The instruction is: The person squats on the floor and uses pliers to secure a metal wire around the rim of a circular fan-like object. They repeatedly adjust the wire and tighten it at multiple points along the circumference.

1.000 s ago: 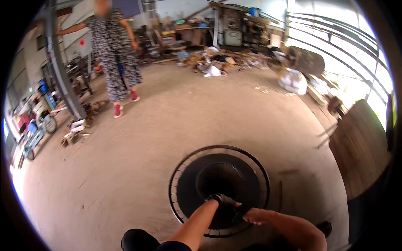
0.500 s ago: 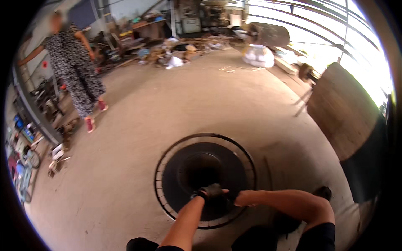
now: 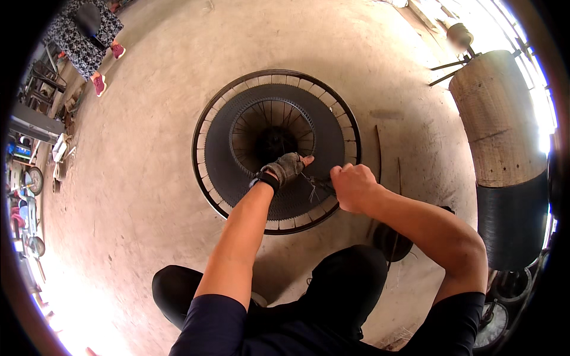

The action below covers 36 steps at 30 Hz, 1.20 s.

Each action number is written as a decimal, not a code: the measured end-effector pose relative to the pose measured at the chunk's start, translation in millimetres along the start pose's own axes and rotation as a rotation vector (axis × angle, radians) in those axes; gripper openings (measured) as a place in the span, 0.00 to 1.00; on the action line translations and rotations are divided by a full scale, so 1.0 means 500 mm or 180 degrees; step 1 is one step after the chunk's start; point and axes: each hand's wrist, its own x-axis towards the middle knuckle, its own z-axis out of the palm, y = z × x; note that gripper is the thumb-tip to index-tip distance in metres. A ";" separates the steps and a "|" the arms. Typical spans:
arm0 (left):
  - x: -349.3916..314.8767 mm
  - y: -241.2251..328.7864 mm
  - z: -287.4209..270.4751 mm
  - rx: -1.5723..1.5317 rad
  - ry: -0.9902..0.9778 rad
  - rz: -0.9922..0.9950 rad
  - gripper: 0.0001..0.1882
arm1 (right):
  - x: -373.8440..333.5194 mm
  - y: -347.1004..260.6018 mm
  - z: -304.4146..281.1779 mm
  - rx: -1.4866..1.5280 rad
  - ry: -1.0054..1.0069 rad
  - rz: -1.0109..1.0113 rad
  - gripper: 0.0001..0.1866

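Note:
A large round dark piece lies on the floor in front of me: a black ridged disc with a smaller spoked opening in its middle, ringed by thin spokes and a dark outer hoop. My left hand, in a grey fingerless glove with a black wristband, is curled at the near edge of the opening; whatever lies under its fingers is hidden. My bare right hand makes a fist over the disc's right side. From that fist a dark frayed bundle of strands runs toward the left hand, with fine loose ends.
A person in a patterned dress stands at the upper left. At right is a wooden drum-like cylinder with a black lower part. Thin dark strips lie beside the hoop. Buckets stand at the lower right.
The view has tipped downward, so the disc sits higher and the background clutter has left the picture. Both hands stay over the disc's near side, with the dark strands now clearer between them.

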 end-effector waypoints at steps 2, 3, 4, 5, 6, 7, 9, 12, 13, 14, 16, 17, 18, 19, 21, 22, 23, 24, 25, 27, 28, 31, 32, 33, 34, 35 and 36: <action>-0.003 0.004 -0.008 -0.0046 -0.0111 0.0061 0.31 | 0.010 -0.012 0.032 -0.1158 0.0642 -0.0041 0.23; -0.001 0.005 -0.014 -0.0059 -0.0126 0.0051 0.31 | 0.017 -0.017 0.044 -0.1744 0.0989 -0.0064 0.23; 0.000 0.007 -0.017 -0.0076 -0.0149 0.0047 0.31 | 0.023 -0.016 0.056 -0.1802 0.1137 -0.0073 0.24; -0.005 0.008 -0.013 -0.0091 0.0004 0.0263 0.31 | 0.026 -0.012 0.069 -0.1861 0.1275 -0.0075 0.24; -0.012 0.000 -0.011 -0.0094 0.0184 0.0485 0.30 | 0.027 -0.011 0.068 -0.1936 0.1439 -0.0079 0.24; -0.013 -0.004 -0.010 -0.0101 0.0358 0.0713 0.30 | 0.025 -0.012 0.069 -0.1886 0.1403 0.0005 0.24; 0.010 -0.021 -0.020 0.0113 0.0095 0.0465 0.29 | 0.020 -0.030 0.069 -0.1749 0.1316 0.0150 0.23; 0.001 -0.021 -0.023 -0.0046 0.0016 0.0160 0.29 | 0.019 -0.040 0.047 -0.0642 0.1413 0.0281 0.19; -0.004 -0.005 -0.022 -0.0185 0.0029 0.0096 0.29 | 0.011 -0.043 0.047 -0.0302 0.1307 0.0428 0.19; 0.004 -0.010 -0.007 -0.0126 -0.0002 0.0174 0.29 | 0.003 -0.047 0.047 0.0038 0.1204 0.0570 0.18; 0.004 -0.023 -0.015 0.0036 0.0041 0.0287 0.29 | 0.008 -0.059 0.029 0.0570 0.0890 0.0671 0.18; 0.003 -0.032 -0.023 0.0115 -0.0001 0.0225 0.29 | 0.015 -0.061 0.018 0.0766 0.0639 0.0667 0.18; 0.001 -0.019 -0.023 0.0154 -0.0079 0.0191 0.29 | 0.013 -0.058 0.017 0.0947 0.0345 0.0705 0.18; -0.003 -0.005 -0.024 0.0194 -0.0154 0.0154 0.30 | 0.013 -0.056 0.021 0.0996 0.0334 0.0759 0.18; -0.008 0.005 -0.026 0.0206 -0.0163 0.0157 0.30 | 0.018 -0.058 0.026 0.1097 0.0320 0.0842 0.18; -0.010 0.006 -0.027 0.0216 -0.0161 0.0150 0.29 | 0.016 -0.058 0.023 0.1276 0.0295 0.0920 0.18; -0.012 0.007 -0.028 0.0210 -0.0157 0.0124 0.29 | 0.011 -0.058 0.018 0.1453 0.0269 0.0998 0.17; -0.014 0.003 -0.031 0.0209 -0.0149 0.0091 0.29 | 0.009 -0.061 0.013 0.1634 0.0245 0.1066 0.16; -0.011 0.006 -0.030 0.0190 -0.0143 0.0079 0.29 | 0.008 -0.051 0.035 0.1711 0.0389 0.1034 0.17; -0.014 0.010 -0.027 0.0093 -0.0152 0.0060 0.29 | -0.006 -0.016 0.113 0.1873 0.0667 0.0948 0.18; -0.020 0.010 -0.030 0.0053 -0.0151 0.0028 0.29 | -0.025 -0.004 0.130 0.2704 0.0711 0.0875 0.17; -0.024 0.031 -0.041 0.0088 -0.0304 -0.0026 0.29 | -0.089 0.016 0.198 0.5007 0.0457 0.0667 0.14; -0.023 0.028 -0.043 0.0079 -0.0245 0.0007 0.29 | -0.099 0.016 0.236 0.5634 0.0118 0.0570 0.13; -0.025 0.024 -0.042 0.0073 -0.0194 0.0031 0.29 | -0.093 0.012 0.269 0.6086 -0.0017 0.0349 0.12; -0.027 0.023 -0.042 0.0078 -0.0150 0.0056 0.29 | -0.088 0.007 0.300 0.6535 -0.0187 0.0140 0.12; -0.029 0.022 -0.045 0.0072 -0.0165 0.0014 0.29 | -0.069 -0.006 0.332 0.6804 -0.0118 -0.0201 0.12; -0.029 0.030 -0.047 0.0046 -0.0201 -0.0006 0.29 | -0.058 -0.016 0.346 0.7061 -0.0033 -0.0508 0.12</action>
